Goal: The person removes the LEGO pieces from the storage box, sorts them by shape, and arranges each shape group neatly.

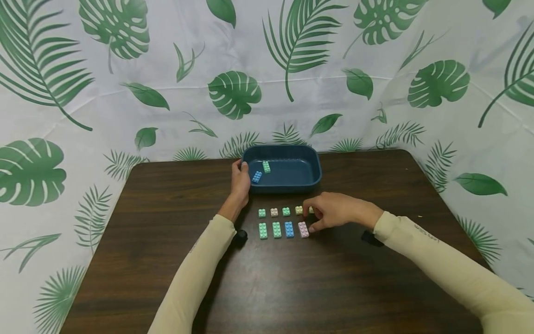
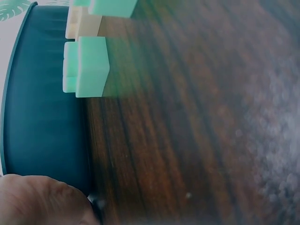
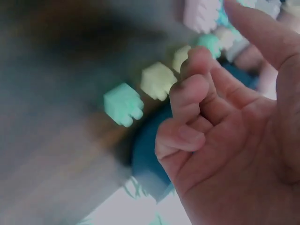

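Note:
My left hand [image 1: 240, 182] grips the left side of a dark blue plastic bin [image 1: 288, 189], its thumb at the rim. In the left wrist view, part of that hand [image 2: 44, 201] meets the bin's wall [image 2: 47, 108]. Inside the bin lie a green toy brick [image 1: 266, 167] and a blue toy brick [image 1: 257, 176]. My right hand [image 1: 335, 209] hovers at the right end of two brick rows, thumb apart from its bent fingers, near a pink brick [image 1: 303, 229]. Nothing shows between its fingers [image 3: 187, 93] in the right wrist view; it partly hides the back row's right end.
Small bricks form the back row, among them a peach brick [image 1: 274, 212] and a yellow brick [image 1: 299, 210]. In front stand longer bricks, including a blue one [image 1: 289, 229]. The dark wooden table [image 1: 292, 287] ends at a leaf-print cloth [image 1: 175, 102] behind.

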Demonstrator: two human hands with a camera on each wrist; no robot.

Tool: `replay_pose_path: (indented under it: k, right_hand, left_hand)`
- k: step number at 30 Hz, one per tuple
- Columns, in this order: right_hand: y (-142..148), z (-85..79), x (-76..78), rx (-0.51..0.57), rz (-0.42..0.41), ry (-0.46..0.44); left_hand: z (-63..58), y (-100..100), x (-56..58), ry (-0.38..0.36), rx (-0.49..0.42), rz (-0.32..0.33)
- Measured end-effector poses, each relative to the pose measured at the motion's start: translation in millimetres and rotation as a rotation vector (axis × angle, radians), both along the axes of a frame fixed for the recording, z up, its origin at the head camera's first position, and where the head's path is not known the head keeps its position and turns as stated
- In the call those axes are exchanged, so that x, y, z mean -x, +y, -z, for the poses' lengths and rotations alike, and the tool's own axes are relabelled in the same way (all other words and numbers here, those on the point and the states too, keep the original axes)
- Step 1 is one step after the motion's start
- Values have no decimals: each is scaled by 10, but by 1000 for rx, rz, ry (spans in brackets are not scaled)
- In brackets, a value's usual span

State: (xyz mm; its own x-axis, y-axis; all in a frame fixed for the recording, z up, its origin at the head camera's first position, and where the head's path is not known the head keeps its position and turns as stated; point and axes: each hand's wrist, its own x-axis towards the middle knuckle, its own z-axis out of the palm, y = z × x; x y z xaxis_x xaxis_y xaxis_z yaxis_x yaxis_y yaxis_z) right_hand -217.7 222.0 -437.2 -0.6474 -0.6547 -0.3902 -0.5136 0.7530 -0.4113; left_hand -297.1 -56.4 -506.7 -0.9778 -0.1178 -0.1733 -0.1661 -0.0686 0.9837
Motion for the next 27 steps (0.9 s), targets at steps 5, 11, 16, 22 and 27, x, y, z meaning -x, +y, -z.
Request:
replay_pose_path:
  k: [5, 11, 16, 22, 27]
  right_hand:
    - [39, -144, 259, 239, 6, -180]
    - [-28, -203, 635, 408, 98, -291]
    - [-193, -288, 912, 430, 186, -234]
    - [-458, -275, 1207, 437, 274, -178]
    - [-624, -171, 1432, 426, 317, -158]
  left_hand:
    - [-14, -9, 7, -2, 4, 1]
    - [-4, -8, 3, 12, -14, -5]
    - [-5, -2, 10, 18, -28, -11]
    - [28, -14, 35, 8, -28, -25]
    - [34, -17, 58, 7, -22, -32]
